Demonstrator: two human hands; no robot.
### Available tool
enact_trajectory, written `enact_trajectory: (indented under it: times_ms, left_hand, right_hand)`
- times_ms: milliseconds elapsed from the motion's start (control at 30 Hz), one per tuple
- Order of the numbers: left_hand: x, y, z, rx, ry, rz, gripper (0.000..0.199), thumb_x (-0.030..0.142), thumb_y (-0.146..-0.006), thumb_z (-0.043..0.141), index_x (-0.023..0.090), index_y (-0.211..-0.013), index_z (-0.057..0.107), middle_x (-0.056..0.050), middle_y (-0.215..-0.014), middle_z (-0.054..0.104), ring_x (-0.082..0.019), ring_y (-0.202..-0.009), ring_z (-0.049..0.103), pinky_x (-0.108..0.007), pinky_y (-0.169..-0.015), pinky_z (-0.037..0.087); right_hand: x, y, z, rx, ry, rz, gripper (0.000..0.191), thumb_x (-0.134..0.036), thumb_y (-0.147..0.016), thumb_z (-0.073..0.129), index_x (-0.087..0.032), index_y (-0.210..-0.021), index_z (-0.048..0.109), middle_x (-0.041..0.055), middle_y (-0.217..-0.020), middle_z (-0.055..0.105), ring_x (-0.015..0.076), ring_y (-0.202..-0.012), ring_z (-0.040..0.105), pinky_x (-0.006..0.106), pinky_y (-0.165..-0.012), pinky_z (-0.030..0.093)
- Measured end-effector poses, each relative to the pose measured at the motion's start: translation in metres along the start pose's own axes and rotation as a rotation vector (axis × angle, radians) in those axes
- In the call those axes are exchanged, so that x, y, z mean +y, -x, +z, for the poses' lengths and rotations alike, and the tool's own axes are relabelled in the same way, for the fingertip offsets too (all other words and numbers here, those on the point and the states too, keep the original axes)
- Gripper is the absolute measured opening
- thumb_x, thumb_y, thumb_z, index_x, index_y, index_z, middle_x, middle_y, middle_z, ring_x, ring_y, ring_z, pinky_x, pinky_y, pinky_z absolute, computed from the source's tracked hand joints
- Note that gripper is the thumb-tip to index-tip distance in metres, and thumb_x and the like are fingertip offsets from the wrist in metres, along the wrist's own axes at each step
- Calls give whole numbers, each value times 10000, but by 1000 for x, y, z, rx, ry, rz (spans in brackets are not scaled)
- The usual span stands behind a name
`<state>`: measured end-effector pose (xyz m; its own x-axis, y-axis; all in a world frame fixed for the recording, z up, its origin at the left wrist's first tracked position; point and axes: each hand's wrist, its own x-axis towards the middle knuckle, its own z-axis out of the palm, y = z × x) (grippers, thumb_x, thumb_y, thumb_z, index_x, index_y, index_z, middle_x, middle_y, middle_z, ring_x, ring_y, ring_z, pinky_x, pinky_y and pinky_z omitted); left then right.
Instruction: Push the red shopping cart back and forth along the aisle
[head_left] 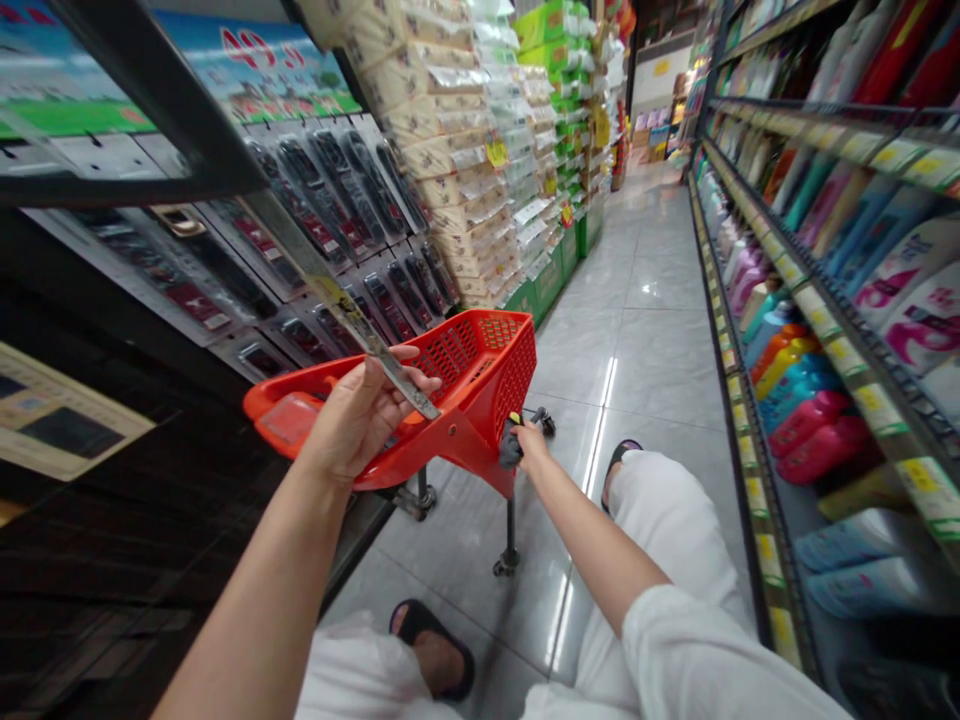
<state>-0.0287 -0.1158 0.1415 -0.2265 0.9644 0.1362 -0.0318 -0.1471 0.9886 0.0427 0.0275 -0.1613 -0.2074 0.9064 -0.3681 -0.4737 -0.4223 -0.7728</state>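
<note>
A long, worn strip (345, 310) slants down from the dark frame at the upper left, and its lower end lies across my left hand (375, 405). The thumb is on the near side and the fingers curl loosely behind the strip. My right hand (529, 446) is closed around a dark grey object (511, 447) with a yellow tip, beside the cart's lower corner; its exact kind is unclear. A red plastic shopping cart (472, 425) stands just beyond and under both hands, with a perforated basket and dark wheeled legs.
Packaged belts (322, 200) hang at the left. Stacked packs (450, 170) and green boxes (555, 275) line the aisle behind the cart. A shelf of bottles (806, 420) runs along the right. My sandalled feet and white trousers are below, on the grey tiled floor (645, 340).
</note>
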Motion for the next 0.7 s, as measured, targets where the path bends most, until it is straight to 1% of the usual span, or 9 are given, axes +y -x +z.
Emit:
enact_trajectory:
  times_ms: [100, 167, 267, 333, 367, 433, 533, 633, 700]
  left_hand:
    - [-1, -1, 0, -19, 9, 9, 493, 533, -749, 716, 147, -1050, 655, -55, -815, 714, -215, -857, 709, -332, -788, 585]
    - [-1, -1, -1, -23, 18, 8, 508, 542, -737, 724, 148, -1051, 655, -56, -824, 717, -217, -862, 710, -329, -791, 584]
    - [-1, -1, -1, -29, 27, 9, 510, 538, -731, 731, 151, -1053, 654, -53, -823, 717, -211, -855, 711, -318, -786, 585]
    - [-1, 0, -1, -35, 27, 11, 508, 532, -729, 735, 149, -1052, 652, -51, -818, 715, -213, -848, 711, -320, -776, 587]
    - [0, 0, -1, -37, 27, 14, 507, 531, -729, 736, 147, -1049, 651, -52, -818, 715, -214, -845, 712, -321, -771, 589]
    - [0, 0, -2, -37, 34, 16, 504, 526, -731, 736, 142, -1045, 649, -56, -816, 715, -217, -844, 712, -324, -762, 591]
    - [1, 2, -3, -37, 41, 19, 496, 521, -740, 730, 138, -1043, 644, -58, -805, 712, -214, -834, 712, -317, -742, 594]
    - [1, 3, -4, -46, 34, 16, 505, 523, -741, 728, 141, -1059, 641, -61, -814, 710, -211, -822, 712, -316, -727, 595]
    - [2, 5, -4, -50, 30, 13, 508, 522, -740, 729, 146, -1070, 638, -62, -825, 711, -214, -821, 711, -320, -717, 596]
  right_hand:
    - [-29, 9, 20, -25, -11, -58, 268, -179, -620, 585, -195, -886, 612, -85, -520, 533, 117, -455, 511, 217, -468, 403]
    - [-39, 23, 26, -45, 51, -190, 385, -182, -598, 604, -201, -980, 641, -46, -703, 651, 142, -627, 606, 246, -603, 488]
    - [-39, 48, 22, -132, 263, -513, 398, -183, -595, 600, -212, -985, 677, 13, -989, 695, 196, -961, 635, 324, -903, 493]
    - [-33, 63, 13, -223, 402, -671, 365, -167, -610, 569, -213, -951, 694, 33, -1050, 685, 210, -1051, 612, 349, -995, 450]
    - [-30, 68, 8, -253, 465, -707, 359, -157, -616, 554, -212, -940, 698, 40, -1046, 684, 212, -1051, 613, 355, -1002, 447]
    - [-27, 77, 3, -245, 574, -688, 353, -142, -621, 537, -206, -926, 703, 53, -1018, 689, 220, -1021, 623, 370, -985, 461]
    - [-35, 86, 13, -173, 589, -585, 378, -147, -624, 549, -203, -965, 701, 53, -1028, 700, 232, -1016, 631, 389, -982, 464]
    - [-50, 94, 29, -261, 424, -595, 435, -192, -669, 559, -225, -1087, 674, 22, -1089, 703, 212, -1030, 637, 359, -967, 477]
    - [-58, 96, 30, -333, 402, -644, 429, -211, -685, 562, -235, -1100, 672, 8, -1084, 707, 203, -1022, 640, 339, -952, 484]
